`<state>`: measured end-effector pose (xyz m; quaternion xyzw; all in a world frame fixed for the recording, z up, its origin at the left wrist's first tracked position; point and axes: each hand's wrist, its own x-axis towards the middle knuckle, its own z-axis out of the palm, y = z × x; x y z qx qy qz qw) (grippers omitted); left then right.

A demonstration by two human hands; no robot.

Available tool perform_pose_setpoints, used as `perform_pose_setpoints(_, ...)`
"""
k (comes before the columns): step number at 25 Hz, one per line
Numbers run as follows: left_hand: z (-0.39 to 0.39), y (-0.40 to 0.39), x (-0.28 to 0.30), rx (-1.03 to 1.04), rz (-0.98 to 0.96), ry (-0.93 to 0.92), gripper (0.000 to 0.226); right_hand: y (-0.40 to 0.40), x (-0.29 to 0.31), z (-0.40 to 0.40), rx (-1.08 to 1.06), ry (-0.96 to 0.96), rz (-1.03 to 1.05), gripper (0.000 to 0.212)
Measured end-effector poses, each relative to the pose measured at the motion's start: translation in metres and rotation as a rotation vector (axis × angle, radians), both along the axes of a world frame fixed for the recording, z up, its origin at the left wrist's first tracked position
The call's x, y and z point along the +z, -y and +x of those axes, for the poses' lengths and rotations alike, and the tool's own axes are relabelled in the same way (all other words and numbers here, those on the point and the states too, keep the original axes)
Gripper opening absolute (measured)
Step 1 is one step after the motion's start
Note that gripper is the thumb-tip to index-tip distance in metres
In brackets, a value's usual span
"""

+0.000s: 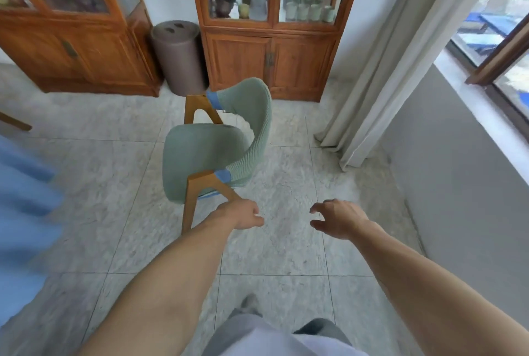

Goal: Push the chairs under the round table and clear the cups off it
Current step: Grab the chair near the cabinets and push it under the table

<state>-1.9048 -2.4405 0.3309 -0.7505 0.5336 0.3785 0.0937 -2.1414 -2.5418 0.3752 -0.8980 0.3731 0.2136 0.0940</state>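
A chair (206, 155) with a pale green seat, a curved green back and wooden legs stands on the tiled floor ahead of me, its back toward the right. My left hand (243, 214) is just below the chair's near wooden leg, fingers curled loosely with nothing in them; whether it touches the leg I cannot tell. My right hand (337, 219) hovers over bare floor to the right, fingers spread and curved, empty. A blurred blue cloth (23, 212) fills the left edge, probably the table's cover. No cups show on it.
Two wooden glass-door cabinets (272, 63) line the far wall, with a brown cylindrical bin (177, 55) between them. A grey curtain (386, 75) hangs at the right beside a low wall and window ledge (472, 115). Another wooden leg (14, 124) shows far left.
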Motion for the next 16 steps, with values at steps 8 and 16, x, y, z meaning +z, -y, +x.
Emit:
perform_pose_setpoints(8,0.051,0.116,-0.009,0.029,0.036,0.029,0.055,0.133,-0.013,0.048,0.032,-0.015,-0.004,0.045)
perform_pose_setpoints(16,0.078,0.245,-0.018,0.242,0.002,0.046,0.054,0.330,-0.017,0.098,0.200,0.011,-0.026,0.047)
